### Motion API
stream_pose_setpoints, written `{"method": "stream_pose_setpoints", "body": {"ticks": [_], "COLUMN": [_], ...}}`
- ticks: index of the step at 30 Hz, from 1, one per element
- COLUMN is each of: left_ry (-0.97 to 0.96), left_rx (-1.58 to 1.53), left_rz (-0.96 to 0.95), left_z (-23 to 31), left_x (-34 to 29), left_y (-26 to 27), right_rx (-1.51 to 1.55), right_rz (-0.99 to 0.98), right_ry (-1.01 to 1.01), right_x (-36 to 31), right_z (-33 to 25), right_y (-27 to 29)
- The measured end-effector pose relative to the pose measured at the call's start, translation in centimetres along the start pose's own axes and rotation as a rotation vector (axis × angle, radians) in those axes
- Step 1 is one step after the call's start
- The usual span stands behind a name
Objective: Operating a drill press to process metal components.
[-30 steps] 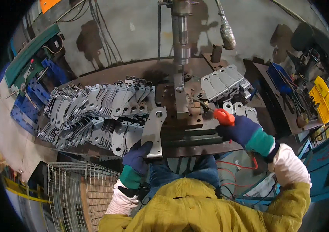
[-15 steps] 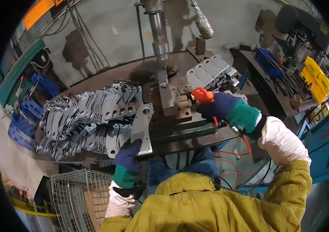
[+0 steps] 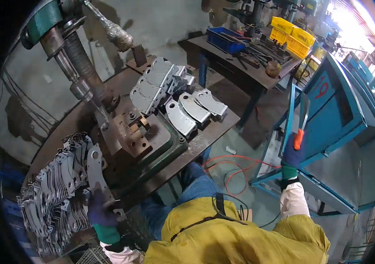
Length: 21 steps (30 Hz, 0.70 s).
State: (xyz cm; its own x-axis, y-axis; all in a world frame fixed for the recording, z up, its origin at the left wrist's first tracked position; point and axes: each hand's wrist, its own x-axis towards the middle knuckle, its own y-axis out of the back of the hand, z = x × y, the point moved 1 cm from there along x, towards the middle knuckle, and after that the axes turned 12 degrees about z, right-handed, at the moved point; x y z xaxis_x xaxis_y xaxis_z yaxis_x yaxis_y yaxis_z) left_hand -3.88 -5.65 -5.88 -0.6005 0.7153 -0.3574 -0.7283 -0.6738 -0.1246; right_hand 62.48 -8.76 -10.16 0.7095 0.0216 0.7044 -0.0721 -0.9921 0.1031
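My left hand (image 3: 100, 210), in a dark blue glove with a green cuff, is closed at the lower end of a flat, curved grey metal plate (image 3: 96, 166) with a hole near its top. That plate stands at the edge of a dense stack of similar metal plates (image 3: 53, 187) on the table's left side. My right hand (image 3: 293, 154), gloved the same way, is wrapped round an orange-red air blow gun (image 3: 299, 139) beside the blue metal cabinet (image 3: 335, 127). A red hose (image 3: 236, 159) runs along the floor toward that hand.
A drill-like machine spindle (image 3: 81, 88) stands over a metal fixture (image 3: 134, 136) on the worktable. More plates (image 3: 152, 83) lie behind the fixture, with several curved parts (image 3: 182, 118) to its right. A side table (image 3: 236, 66) carries a blue bin (image 3: 225, 40) and yellow crates (image 3: 291, 37).
The view has swung right. My right hand has carried the air blow gun away from the fixture to beside the blue cabinet. My left hand stays at the metal plate.
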Motion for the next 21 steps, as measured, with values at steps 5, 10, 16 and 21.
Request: {"method": "stream_pose_setpoints", "body": {"ticks": [5,10,16,21], "left_ry": [-0.585,-0.400,0.130,0.113], "left_rx": [0.297,0.089,0.003,0.029], "left_rz": [-0.160,-0.184,-0.179,-0.236], "left_z": [0.7,1.7,5.6,6.3], "left_x": [2.8,3.4,1.2,1.7], "left_y": [-0.6,-4.4,-6.7,-9.0], "right_rx": [-0.649,-0.629,-0.196,0.128], "right_rz": [-0.054,-0.210,-0.222,-0.616], "right_ry": [-0.319,-0.123,-0.222,-0.603], "right_x": [-2.3,-3.1,-6.1,-11.4], "right_z": [8.8,10.3,10.5,5.8], "right_y": [4.2,3.0,3.3,0.3]}}
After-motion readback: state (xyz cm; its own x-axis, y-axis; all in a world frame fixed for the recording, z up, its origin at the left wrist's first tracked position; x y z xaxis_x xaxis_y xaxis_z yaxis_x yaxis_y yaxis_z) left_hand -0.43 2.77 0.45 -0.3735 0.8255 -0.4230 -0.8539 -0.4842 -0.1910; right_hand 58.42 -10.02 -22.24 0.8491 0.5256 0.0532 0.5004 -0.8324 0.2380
